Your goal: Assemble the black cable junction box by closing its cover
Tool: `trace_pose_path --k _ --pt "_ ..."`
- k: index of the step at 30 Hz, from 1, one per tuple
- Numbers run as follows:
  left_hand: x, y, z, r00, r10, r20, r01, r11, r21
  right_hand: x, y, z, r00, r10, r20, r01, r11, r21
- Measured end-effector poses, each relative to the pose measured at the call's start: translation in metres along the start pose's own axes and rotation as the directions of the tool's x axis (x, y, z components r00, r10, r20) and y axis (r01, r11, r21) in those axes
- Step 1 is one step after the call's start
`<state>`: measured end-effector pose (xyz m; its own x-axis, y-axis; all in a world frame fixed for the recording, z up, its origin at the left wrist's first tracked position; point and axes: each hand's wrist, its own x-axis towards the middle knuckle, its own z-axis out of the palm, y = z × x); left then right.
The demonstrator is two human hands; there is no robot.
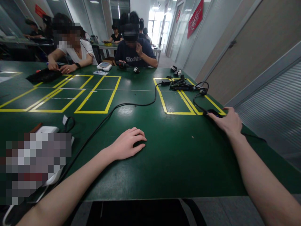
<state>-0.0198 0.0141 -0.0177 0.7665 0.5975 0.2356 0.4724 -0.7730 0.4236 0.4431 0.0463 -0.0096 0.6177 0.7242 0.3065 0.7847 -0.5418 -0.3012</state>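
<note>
My left hand [129,142] rests palm down on the green table [164,169], its fingers loosely bent and the thumb apart, with nothing in it. At the table's right side, my right hand [229,122] has its thumb and fingers around a small dark device [215,113]. Most of that device is hidden by the hand, so its kind is unclear. A black cable [195,102] runs close to it. Just beyond lies a tangle of black cables and straps [182,84].
Yellow tape outlines [91,112] mark the table. A long black cable [127,104] crosses it. Blurred-out items and a white case [53,129] lie at the left. Across the table sit two people, with a white device [104,66], a dark bag [43,76] and small black-and-white blocks [173,68].
</note>
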Motion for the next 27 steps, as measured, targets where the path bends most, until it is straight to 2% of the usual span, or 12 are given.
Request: trace_pose_path --k 3,5,10,16,22,27 --pt "0.001 0.0 0.0 1.0 0.004 0.0 -0.004 1.0 0.0 -0.004 -0.008 -0.008 0.996 0.079 0.041 -0.08 0.996 0.032" --pt "0.001 0.0 0.0 1.0 0.006 0.001 -0.006 1.0 0.004 -0.006 -0.01 -0.011 0.995 0.082 0.054 -0.085 0.994 0.063" --pt "0.001 0.001 -0.001 1.0 -0.001 0.01 0.001 1.0 0.01 -0.006 -0.011 -0.014 0.994 0.042 0.105 -0.048 0.997 0.064" --pt "0.0 0.003 -0.002 1.0 -0.008 0.012 0.008 1.0 0.005 -0.002 -0.01 -0.01 0.979 -0.113 0.167 0.118 0.993 -0.02" --pt "-0.001 0.003 -0.002 1.0 -0.013 0.015 0.013 1.0 0.005 -0.002 -0.009 -0.007 0.99 -0.064 0.127 0.041 0.983 0.178" --pt "0.0 0.003 -0.002 1.0 -0.015 0.011 0.015 1.0 -0.013 -0.006 -0.012 -0.012 0.985 -0.089 0.148 0.062 0.982 0.179"
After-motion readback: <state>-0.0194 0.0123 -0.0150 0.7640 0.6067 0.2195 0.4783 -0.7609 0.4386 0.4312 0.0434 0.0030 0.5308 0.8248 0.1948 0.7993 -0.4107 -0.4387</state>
